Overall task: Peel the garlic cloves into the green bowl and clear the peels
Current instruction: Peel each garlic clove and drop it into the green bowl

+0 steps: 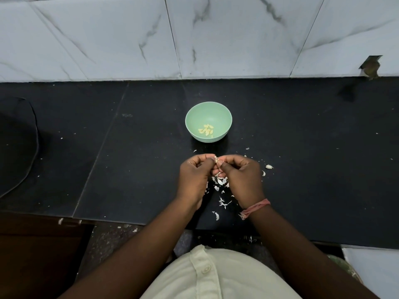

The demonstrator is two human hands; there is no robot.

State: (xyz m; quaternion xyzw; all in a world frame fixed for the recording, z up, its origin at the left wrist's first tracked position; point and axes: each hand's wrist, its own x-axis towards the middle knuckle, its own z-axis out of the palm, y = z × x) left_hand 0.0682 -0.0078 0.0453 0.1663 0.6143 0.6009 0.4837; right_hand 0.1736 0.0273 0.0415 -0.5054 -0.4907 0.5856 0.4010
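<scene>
The green bowl (208,111) stands on the black counter and holds several peeled yellowish cloves (206,131). Just in front of it, my left hand (194,178) and my right hand (241,180) meet above the counter, their fingertips pinching one small garlic clove (217,160) between them; the fingers cover most of it. White peels (220,182) lie scattered under and behind my hands. Two unpeeled cloves (269,166) rest on the counter to the right of my right hand.
The black counter (129,160) runs to a marble-tiled wall (194,39) at the back. A dark rounded object (17,147) sits at the far left. The counter's front edge lies just below my wrists. A small hole (370,66) shows in the wall at right.
</scene>
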